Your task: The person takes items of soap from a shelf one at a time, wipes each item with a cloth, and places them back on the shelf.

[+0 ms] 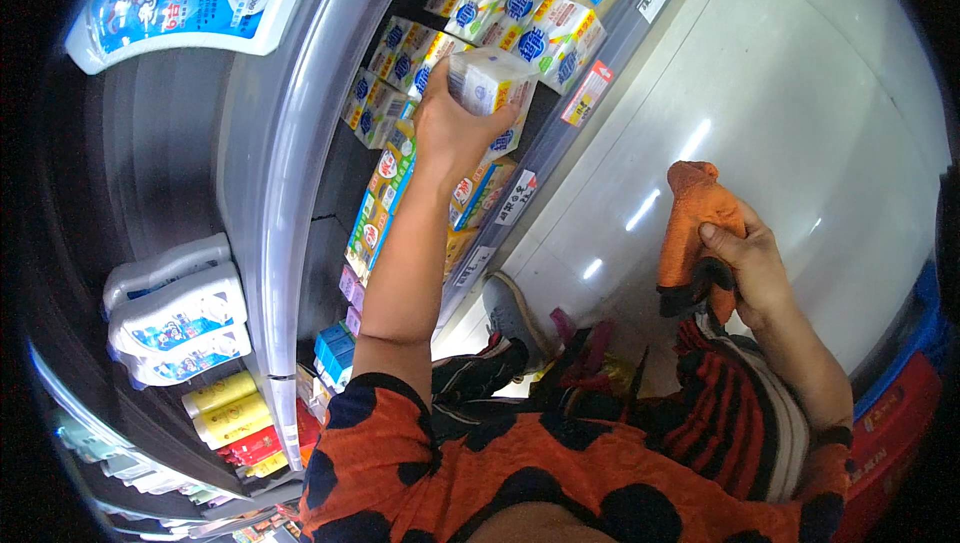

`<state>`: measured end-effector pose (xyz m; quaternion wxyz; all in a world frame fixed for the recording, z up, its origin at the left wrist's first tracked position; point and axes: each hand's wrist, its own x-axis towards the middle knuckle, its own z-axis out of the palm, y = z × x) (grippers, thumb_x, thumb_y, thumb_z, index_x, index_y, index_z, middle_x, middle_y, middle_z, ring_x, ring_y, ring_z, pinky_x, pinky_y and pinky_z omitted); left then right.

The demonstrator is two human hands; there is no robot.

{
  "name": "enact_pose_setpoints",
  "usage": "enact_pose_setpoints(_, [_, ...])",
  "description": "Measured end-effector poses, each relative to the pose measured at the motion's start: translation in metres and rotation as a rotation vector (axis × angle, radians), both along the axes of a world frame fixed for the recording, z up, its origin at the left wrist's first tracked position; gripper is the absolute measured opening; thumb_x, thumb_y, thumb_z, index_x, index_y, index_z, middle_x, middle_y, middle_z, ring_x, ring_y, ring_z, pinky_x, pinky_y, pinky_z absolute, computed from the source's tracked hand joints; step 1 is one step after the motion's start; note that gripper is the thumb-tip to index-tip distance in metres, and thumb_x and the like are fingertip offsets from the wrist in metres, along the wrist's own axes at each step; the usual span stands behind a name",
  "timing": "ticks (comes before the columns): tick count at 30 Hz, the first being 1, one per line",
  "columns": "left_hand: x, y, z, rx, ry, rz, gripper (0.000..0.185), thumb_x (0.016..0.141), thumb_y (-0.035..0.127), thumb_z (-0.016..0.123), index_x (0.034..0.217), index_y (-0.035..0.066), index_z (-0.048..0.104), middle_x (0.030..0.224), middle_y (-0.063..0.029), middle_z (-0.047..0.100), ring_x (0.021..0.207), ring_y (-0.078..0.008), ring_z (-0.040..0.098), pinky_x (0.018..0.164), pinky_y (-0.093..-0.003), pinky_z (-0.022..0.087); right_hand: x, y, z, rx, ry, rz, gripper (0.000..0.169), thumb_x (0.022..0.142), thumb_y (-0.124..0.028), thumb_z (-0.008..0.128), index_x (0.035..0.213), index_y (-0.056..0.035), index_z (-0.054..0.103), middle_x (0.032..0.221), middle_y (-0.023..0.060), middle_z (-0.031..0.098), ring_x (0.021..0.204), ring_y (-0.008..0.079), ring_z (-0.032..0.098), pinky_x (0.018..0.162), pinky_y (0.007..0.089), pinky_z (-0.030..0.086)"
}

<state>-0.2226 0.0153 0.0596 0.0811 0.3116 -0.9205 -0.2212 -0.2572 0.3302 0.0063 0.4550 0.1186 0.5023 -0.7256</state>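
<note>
My left hand (459,123) reaches over the bottom shelf (330,232), its thumb and fingers around a plastic-wrapped soap pack (484,84). Under and beside that pack stand more white soap packs (525,25) with blue round emblems. Nearer to my forearm are yellow and green soap packs (379,205), partly covered by the arm. Off to the right, above the floor, my right hand (754,265) grips a bunched orange cloth (694,220) with dark edging.
White cleaner bottles (184,322) and yellow rolls (229,408) sit on the upper shelf (247,123), whose grey edge overhangs the soaps. Price tags (587,93) line the bottom shelf's front. My shoe (514,314) is close to it. Red boxes (885,430) stand at lower right.
</note>
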Motion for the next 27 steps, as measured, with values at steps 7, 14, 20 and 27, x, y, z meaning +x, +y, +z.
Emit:
enact_pose_setpoints(7, [0.042, 0.035, 0.016, 0.976, 0.625, 0.096, 0.059, 0.074, 0.027, 0.068, 0.122, -0.002, 0.047, 0.104, -0.0157, 0.062, 0.091, -0.0254, 0.064, 0.083, -0.0360, 0.050, 0.008, -0.004, 0.012, -0.045, 0.064, 0.024, 0.040, 0.087, -0.003, 0.058, 0.125, 0.0025, 0.047, 0.111, 0.0119, 0.059, 0.099, 0.0201, 0.059, 0.087, 0.0324, 0.049])
enact_pose_setpoints(14, [0.111, 0.098, 0.005, 2.228, 1.068, 0.001, 0.072, 0.082, 0.066, 0.046, 0.129, 0.012, 0.048, 0.124, -0.0103, 0.055, 0.111, -0.0315, 0.053, 0.097, -0.0529, 0.038, 0.012, -0.007, 0.072, -0.305, 0.215, 0.021, 0.050, 0.087, -0.019, 0.060, 0.129, 0.0001, 0.041, 0.115, 0.0123, 0.056, 0.102, 0.0216, 0.057, 0.088, 0.0352, 0.047])
enact_pose_setpoints(20, [0.161, 0.111, 0.008, 2.203, 1.147, 0.056, 0.070, 0.084, 0.058, 0.049, 0.134, 0.009, 0.041, 0.131, -0.0177, 0.046, 0.113, -0.0391, 0.049, 0.100, -0.0568, 0.035, 0.029, -0.022, 0.150, -0.223, 0.482, 0.172, 0.053, 0.083, -0.017, 0.063, 0.129, 0.0004, 0.043, 0.115, 0.0119, 0.056, 0.102, 0.0214, 0.058, 0.089, 0.0338, 0.047])
enact_pose_setpoints(27, [0.211, 0.116, -0.015, 2.349, 1.395, -0.115, 0.076, 0.081, 0.061, 0.052, 0.137, 0.012, 0.038, 0.134, -0.0167, 0.045, 0.119, -0.0359, 0.046, 0.101, -0.0499, 0.036, 0.098, -0.074, 0.208, -0.081, 1.236, 0.423, 0.052, 0.080, -0.009, 0.069, 0.127, 0.0002, 0.048, 0.117, 0.0114, 0.057, 0.109, 0.0200, 0.054, 0.094, 0.0329, 0.043])
